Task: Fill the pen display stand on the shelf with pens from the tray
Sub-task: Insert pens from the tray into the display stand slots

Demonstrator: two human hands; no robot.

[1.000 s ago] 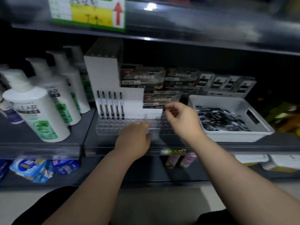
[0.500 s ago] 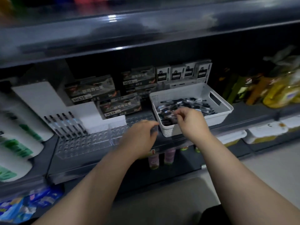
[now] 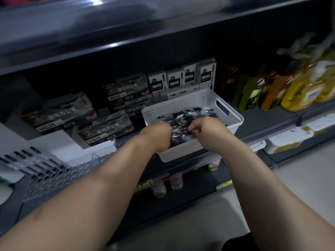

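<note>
Two hands are down in the white plastic tray (image 3: 233, 115), which sits at the front edge of the dark shelf (image 3: 268, 124). The tray has rounded corners, perforated walls and a slot handle in its right end. It holds a heap of loose pens (image 3: 183, 115) with thin black and clear barrels, glossy and tangled.

The right hand (image 3: 206, 130) has its fingers curled and pinches pens off the heap. The left hand (image 3: 159, 136) is knuckles up with its fingers buried among the pens; cannot tell whether it grips anything.

The pen display stand (image 3: 54, 180) is left of the tray along the same front edge. It has a clear base dotted with round holes and a white stepped back. A row of black-tipped pens (image 3: 32, 160) stands at its left end, blurred.

Behind are dark glossy cartons marked HQ35 (image 3: 107, 129), and small white boxes (image 3: 174, 79) behind the tray. Yellow bottles (image 3: 304, 95) are at the far right, blurred.
</note>
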